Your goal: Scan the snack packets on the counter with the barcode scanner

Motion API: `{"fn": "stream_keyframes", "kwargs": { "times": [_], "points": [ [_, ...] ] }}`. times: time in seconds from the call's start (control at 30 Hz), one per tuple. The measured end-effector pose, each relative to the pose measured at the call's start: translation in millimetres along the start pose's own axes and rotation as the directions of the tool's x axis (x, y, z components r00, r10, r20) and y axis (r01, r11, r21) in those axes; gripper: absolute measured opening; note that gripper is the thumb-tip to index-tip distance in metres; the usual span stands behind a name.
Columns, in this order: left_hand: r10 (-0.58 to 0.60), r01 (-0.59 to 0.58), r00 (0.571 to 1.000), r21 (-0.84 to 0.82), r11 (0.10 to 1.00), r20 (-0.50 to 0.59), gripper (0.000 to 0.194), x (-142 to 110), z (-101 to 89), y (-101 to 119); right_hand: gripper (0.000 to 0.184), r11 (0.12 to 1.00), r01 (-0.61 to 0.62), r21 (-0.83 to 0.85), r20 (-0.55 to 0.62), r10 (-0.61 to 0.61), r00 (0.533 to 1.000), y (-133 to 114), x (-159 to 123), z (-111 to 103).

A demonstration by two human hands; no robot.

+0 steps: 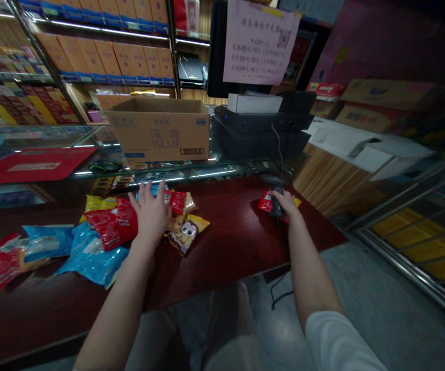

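Observation:
My left hand [151, 214] is spread over a pile of snack bags, its fingers apart. Under and beside it lie a red snack bag [118, 222], a blue snack bag [93, 253] and a yellow bag with cartoon eyes [186, 234]. Whether the palm touches the bags, I cannot tell. At the right, my right hand [285, 202] is wrapped round the grip of a black barcode scanner [275, 198], its cable hanging down. A small red packet [265, 201] lies on the dark red table [230, 232] beside the scanner, partly hidden by it.
More bags, including a blue one [48, 241] and a red one [0, 262], lie at the table's left. An open cardboard box [164, 129] stands on the glass counter [191, 175]. Behind are a monitor with a paper sign [261, 44] and a black register [261, 136]. A metal rack [411, 268] stands right.

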State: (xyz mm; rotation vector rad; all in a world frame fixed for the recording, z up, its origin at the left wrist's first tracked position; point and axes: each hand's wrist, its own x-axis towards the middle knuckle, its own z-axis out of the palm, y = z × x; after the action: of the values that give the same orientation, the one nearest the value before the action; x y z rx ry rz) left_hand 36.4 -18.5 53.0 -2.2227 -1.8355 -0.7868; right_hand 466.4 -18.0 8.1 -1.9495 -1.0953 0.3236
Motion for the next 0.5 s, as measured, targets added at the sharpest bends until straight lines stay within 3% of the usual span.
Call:
{"fn": "stream_keyframes", "kwargs": {
  "times": [0.07,0.13,0.2,0.33,0.43,0.5],
  "points": [
    [0.269,-0.267,0.962,-0.044,0.963,0.05,0.05,-7,4.0,16,0.023,0.993,-0.058,0.103,0.074,0.05,0.996,2,-5,5],
    [0.427,-0.418,0.895,-0.095,0.904,0.129,0.042,-16,13.1,27,0.021,0.973,-0.094,0.211,0.158,0.061,0.986,-2,-15,14],
    [0.457,-0.443,0.871,-0.117,0.889,0.181,0.032,-24,24.4,29,0.018,0.946,-0.115,0.302,0.21,0.051,0.976,-13,-30,26],
    [0.435,-0.419,0.873,-0.119,0.9,0.221,0.017,-30,35.5,13,0.014,0.885,-0.227,0.407,0.343,0.082,0.936,-44,-65,51],
    [0.427,-0.413,0.87,-0.11,0.904,0.246,0.027,-26,30.5,16,0.017,0.776,-0.312,0.549,0.443,0.047,0.895,-66,-80,55],
    [0.444,-0.418,0.854,-0.152,0.896,0.27,0.042,-24,27.5,34,0.02,0.648,-0.314,0.694,0.44,-0.037,0.897,-75,-81,47]
  ]
}}
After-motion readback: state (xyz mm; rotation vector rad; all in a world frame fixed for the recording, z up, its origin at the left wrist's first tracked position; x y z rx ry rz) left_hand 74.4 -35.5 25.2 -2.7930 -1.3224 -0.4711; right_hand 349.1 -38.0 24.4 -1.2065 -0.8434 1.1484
